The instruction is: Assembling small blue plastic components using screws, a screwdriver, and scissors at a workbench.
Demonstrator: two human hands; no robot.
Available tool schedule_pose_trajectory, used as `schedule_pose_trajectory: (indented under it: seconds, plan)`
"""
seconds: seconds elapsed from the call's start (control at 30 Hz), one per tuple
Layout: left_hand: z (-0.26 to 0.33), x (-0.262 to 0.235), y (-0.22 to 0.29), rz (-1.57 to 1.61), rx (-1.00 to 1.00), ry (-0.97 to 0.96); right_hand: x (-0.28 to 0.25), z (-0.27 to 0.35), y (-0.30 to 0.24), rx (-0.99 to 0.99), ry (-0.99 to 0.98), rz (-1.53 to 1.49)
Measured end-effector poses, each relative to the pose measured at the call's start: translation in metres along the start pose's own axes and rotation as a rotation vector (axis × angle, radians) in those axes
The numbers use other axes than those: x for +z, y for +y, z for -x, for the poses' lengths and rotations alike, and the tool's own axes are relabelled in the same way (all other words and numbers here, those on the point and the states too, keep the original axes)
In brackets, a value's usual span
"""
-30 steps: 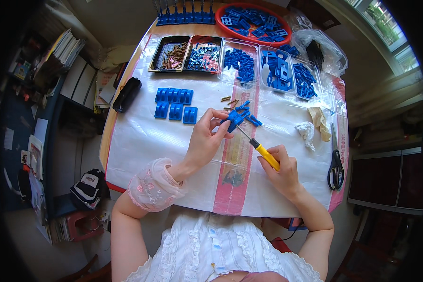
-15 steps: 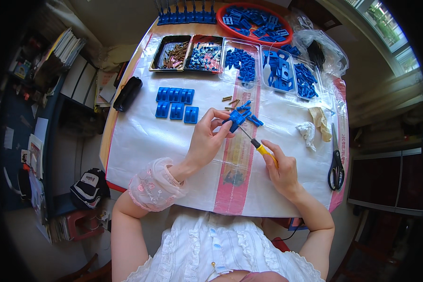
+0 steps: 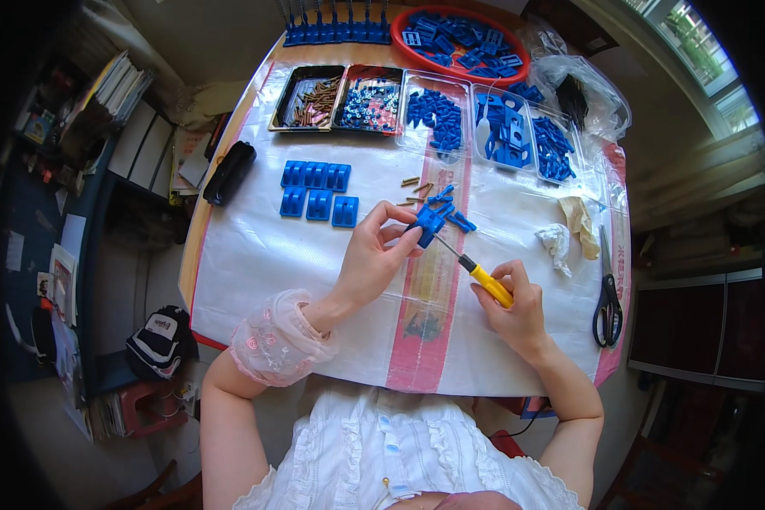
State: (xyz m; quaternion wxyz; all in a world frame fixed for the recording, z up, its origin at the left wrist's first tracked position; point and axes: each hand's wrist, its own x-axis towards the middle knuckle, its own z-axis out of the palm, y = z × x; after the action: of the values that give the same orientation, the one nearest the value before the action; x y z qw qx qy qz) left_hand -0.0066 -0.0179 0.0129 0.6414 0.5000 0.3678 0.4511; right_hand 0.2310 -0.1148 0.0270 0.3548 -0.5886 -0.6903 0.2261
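Note:
My left hand (image 3: pixel 376 259) pinches a small blue plastic block (image 3: pixel 428 224) between thumb and fingers over the middle of the table. In my right hand (image 3: pixel 518 310) is a screwdriver (image 3: pixel 490 286) with a yellow handle and a black collar. Its thin shaft slants up and left, and the tip meets the block; the exact contact is too small to make out. Just beyond the block lie several loose blue pieces (image 3: pixel 461 223) and a few brass-coloured screws (image 3: pixel 410 181). To the left, two rows of blue blocks (image 3: pixel 319 205) sit on the white sheet.
Along the back stand a black tray of screws (image 3: pixel 280 109), a tray of nuts (image 3: pixel 342 116) and clear trays of blue parts (image 3: pixel 436 115). Behind is a red basin (image 3: pixel 523 61). Scissors (image 3: pixel 608 310) and crumpled tissue (image 3: pixel 554 245) lie right, a black case (image 3: pixel 231 172) left.
My right hand has shifted slightly right and down along the screwdriver, showing more of the yellow handle. The blue block has turned a little in my left fingers.

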Motion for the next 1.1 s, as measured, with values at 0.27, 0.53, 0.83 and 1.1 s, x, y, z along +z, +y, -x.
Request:
schedule_pose_trajectory:
  seconds: [0.27, 0.53, 0.83, 1.1]
  plan:
    - [0.0, -0.002, -0.001, -0.004, 0.009, 0.007, -0.008, -0.007, -0.001, -0.065, 0.03, 0.136]
    - [-0.001, -0.003, 0.001, 0.011, -0.017, 0.004, -0.009, -0.011, -0.005, -0.105, 0.054, 0.087]
    - [-0.002, -0.004, 0.003, 0.024, -0.048, -0.001, -0.005, -0.004, 0.0, -0.029, 0.127, 0.019]
    - [-0.002, -0.006, 0.005, 0.018, -0.078, -0.003, -0.017, -0.008, -0.001, -0.118, 0.039, 0.214]
